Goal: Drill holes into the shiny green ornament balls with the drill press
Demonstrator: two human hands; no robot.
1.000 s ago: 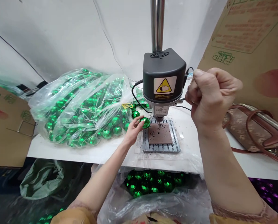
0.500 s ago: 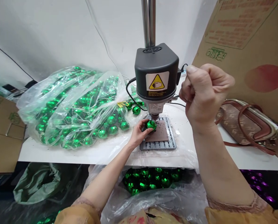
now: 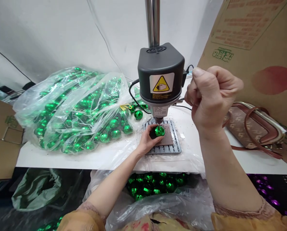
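My left hand [image 3: 147, 140] is closed around a shiny green faceted ball [image 3: 160, 131], holding it over the brown pad [image 3: 166, 136] on the slotted metal base [image 3: 176, 146]. Directly above the ball is the drill press [image 3: 161, 75], its thin bit [image 3: 159, 125] reaching the ball's top. Whether the bit has entered the ball I cannot tell. Raised to the right of the motor housing, my right hand [image 3: 212, 96] makes a fist round the end of the press's lever [image 3: 181, 102]; most of that lever is hidden by the fingers.
A large clear bag [image 3: 85, 106] of green balls lies at left, with a loose green ball [image 3: 138, 115] beside it. More green balls [image 3: 155, 184] sit in plastic below the table edge. At right stand a handbag [image 3: 256, 128] and a cardboard box [image 3: 249, 64]. Dark crumbs dot the base.
My left hand has shifted slightly right, bringing the green ball under the drill bit. The right fist stays almost where it was.
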